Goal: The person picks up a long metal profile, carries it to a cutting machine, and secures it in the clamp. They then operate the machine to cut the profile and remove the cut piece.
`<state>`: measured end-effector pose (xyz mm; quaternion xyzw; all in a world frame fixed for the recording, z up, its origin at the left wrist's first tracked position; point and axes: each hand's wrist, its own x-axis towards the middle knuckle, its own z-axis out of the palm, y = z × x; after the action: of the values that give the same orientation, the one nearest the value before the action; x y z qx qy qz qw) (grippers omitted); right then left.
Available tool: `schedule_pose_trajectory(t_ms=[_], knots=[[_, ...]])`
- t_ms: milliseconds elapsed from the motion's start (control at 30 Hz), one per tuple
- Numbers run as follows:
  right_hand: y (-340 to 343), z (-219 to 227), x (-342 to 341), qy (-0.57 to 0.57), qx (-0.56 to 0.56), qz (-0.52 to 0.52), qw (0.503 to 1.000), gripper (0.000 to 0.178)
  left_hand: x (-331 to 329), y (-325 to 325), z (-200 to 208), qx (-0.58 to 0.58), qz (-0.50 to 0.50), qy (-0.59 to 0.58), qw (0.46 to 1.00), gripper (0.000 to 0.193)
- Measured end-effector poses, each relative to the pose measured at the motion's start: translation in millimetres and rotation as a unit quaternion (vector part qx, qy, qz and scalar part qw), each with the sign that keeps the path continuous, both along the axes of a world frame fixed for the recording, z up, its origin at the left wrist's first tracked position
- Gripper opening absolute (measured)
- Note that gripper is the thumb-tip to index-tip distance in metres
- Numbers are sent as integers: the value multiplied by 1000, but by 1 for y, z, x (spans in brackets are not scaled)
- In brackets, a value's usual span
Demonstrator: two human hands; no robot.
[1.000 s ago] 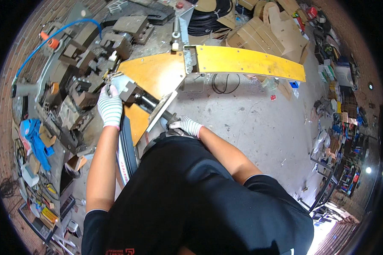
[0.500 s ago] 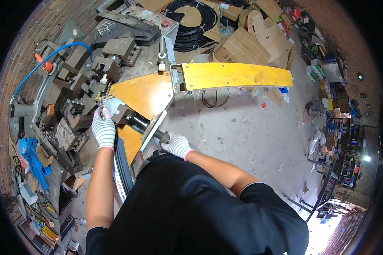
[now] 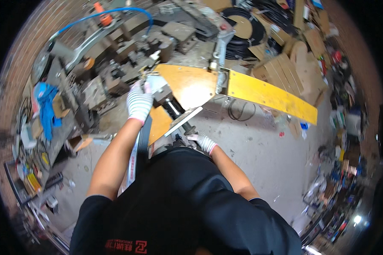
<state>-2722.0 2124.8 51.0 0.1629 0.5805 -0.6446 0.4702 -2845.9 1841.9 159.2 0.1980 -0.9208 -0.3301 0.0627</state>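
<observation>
A white glove with green stripes covers my left hand [image 3: 139,102]. Its thumb and fingers are bent together at the edge of a pale metal plate [image 3: 157,82], near small metal parts; what lies between the fingertips is hidden. My right hand [image 3: 204,143], gloved alike, has its fingers closed at the lower end of a dark metal rod handle [image 3: 187,127]. That rod comes through a pale upright plate [image 3: 184,120], in line with a shiny black cylinder [image 3: 172,108] and a dark block. Around them lies a tan, fan-shaped machine table [image 3: 187,85].
A long yellow arm [image 3: 272,95] reaches out right from the table. Left stand metal fixtures [image 3: 95,93], a blue hose [image 3: 102,10] and a blue cloth [image 3: 48,108]. Coiled black cable [image 3: 259,32] and cardboard boxes [image 3: 281,74] lie at the back. Clutter lines the right wall.
The whole view has swung, so the machine and both hands appear farther right and the yellow arm slants downward. Both hands stay at the same parts of the machine.
</observation>
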Motion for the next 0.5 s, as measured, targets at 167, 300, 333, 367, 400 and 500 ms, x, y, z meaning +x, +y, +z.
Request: schedule_pose_trajectory(t_ms=[167,300,333,367,400,500], knots=[[-6,-1,2,239,343,143,897,52,-1,-1,3,54,14,-9,998,41],[-7,-5,4,202,276,66,937,52,-2,-1,3,45,26,-14,999,42],[-6,-5,4,130,167,31,977,52,-2,-1,2,40,26,-12,999,43],[-6,-7,3,50,93,-27,994,51,-2,-2,2,34,23,-11,999,43],[-4,-9,2,45,69,-3,997,51,-1,-2,2,42,25,-16,999,43],[-5,-20,5,175,240,38,954,51,-3,-4,2,72,26,-20,997,44]])
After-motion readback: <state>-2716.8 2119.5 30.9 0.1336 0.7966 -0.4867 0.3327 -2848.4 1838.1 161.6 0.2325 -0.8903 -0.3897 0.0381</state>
